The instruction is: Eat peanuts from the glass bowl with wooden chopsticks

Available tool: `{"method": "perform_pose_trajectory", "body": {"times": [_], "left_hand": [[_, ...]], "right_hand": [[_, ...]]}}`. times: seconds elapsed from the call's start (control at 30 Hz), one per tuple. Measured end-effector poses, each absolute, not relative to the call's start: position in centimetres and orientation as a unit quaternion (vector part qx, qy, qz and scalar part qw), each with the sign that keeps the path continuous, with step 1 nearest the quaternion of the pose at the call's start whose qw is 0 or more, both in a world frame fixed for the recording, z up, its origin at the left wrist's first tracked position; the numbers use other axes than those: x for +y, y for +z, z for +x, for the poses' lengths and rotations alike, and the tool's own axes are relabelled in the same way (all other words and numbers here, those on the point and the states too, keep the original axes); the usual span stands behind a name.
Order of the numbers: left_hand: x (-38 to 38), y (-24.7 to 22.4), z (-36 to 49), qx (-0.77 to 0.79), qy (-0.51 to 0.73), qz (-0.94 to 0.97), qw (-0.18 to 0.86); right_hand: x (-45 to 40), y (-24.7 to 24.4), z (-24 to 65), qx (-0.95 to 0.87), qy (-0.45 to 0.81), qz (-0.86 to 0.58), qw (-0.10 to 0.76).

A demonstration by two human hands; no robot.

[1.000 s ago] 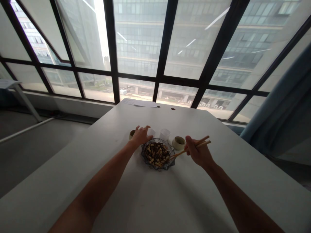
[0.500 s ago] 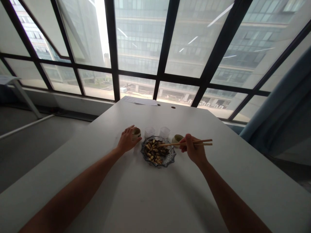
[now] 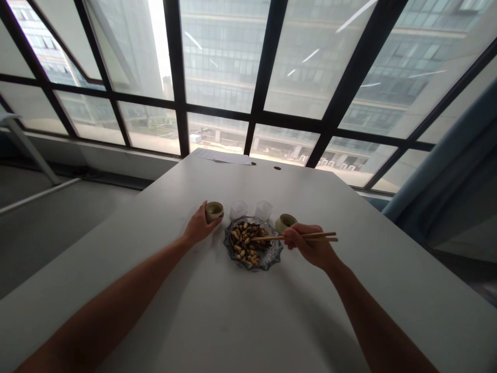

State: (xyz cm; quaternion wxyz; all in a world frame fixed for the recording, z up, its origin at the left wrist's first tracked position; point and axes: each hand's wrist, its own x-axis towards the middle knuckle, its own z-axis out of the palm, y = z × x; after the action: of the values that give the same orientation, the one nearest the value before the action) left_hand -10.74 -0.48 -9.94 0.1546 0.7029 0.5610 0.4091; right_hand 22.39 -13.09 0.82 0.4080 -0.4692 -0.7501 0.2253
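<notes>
My left hand point(image 3: 200, 224) is wrapped round the side of a small greenish cup point(image 3: 215, 211), left of a glass plate. In my right hand point(image 3: 308, 242) is a pair of wooden chopsticks point(image 3: 272, 238); their tips are down among the nuts and dark pieces point(image 3: 246, 239) on the plate. Whether the tips grip a piece is too small to tell. The scalloped glass plate point(image 3: 274, 256) rests on the white table. A second greenish cup point(image 3: 286, 221) stands just behind my right hand, partly hidden by it.
Two clear plastic cups point(image 3: 238, 209) point(image 3: 264, 210) stand behind the plate. White papers point(image 3: 223, 156) lie at the table's far edge, near two round holes. Beyond are large windows; a blue curtain point(image 3: 438, 181) hangs at the right.
My left hand's fingers have shifted from over the top of the cup to its left side. My right hand has turned and lowered slightly, with the chopstick tips still in the nuts.
</notes>
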Motion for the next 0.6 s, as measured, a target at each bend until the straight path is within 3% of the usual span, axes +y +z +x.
{"method": "perform_pose_trajectory", "body": {"times": [0.3,0.6], "left_hand": [[-0.9,-9.4,-10.6,0.560,0.400,0.707,0.163],[-1.0,-9.0,-10.5,0.564,0.391,0.708,0.168]], "right_hand": [[-13.6,1.8,22.0,-0.668,0.225,-0.507,0.496],[-14.8,4.0,22.8,-0.722,0.188,-0.540,0.390]]}}
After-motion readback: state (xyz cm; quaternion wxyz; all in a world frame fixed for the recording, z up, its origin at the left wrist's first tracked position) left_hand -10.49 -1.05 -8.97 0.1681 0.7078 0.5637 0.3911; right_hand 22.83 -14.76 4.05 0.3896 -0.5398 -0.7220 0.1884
